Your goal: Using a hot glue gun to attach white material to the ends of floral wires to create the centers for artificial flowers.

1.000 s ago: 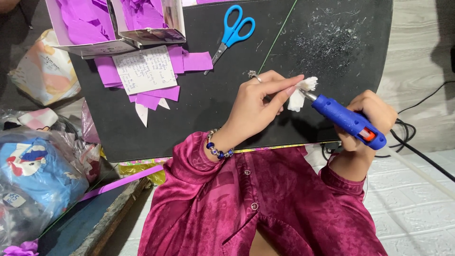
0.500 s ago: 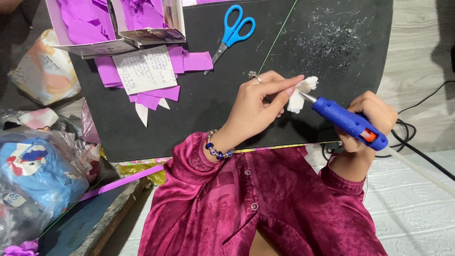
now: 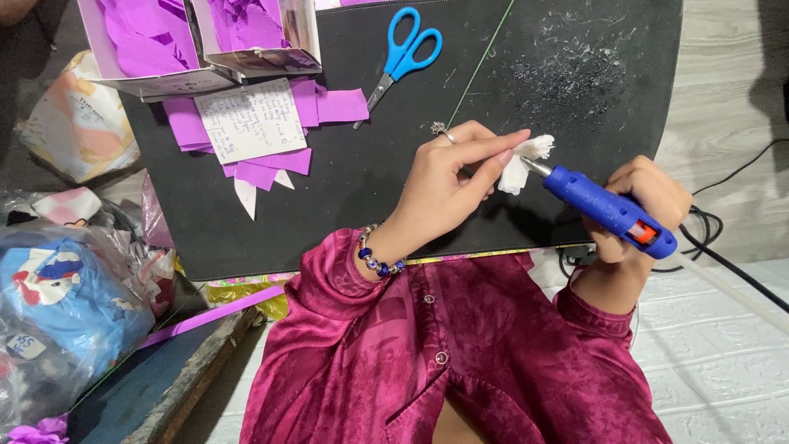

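The left hand [image 3: 448, 185] pinches a white paper piece [image 3: 524, 160] while the right hand [image 3: 645, 205] grips the blue glue gun [image 3: 604, 210], its nozzle apparently touching the paper's right side.

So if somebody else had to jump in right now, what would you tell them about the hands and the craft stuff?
Left hand: pinching a small white paper flower over the black mat.
Right hand: gripping the blue glue gun, nozzle touching the flower.
Nearby: blue scissors lie at the mat's top; purple paper pieces and a box of purple paper sit top left.
Done: the flower is shaped and held at the nozzle.
Left: whether glue is on yet cannot be told; nothing is stuck to the flower yet.
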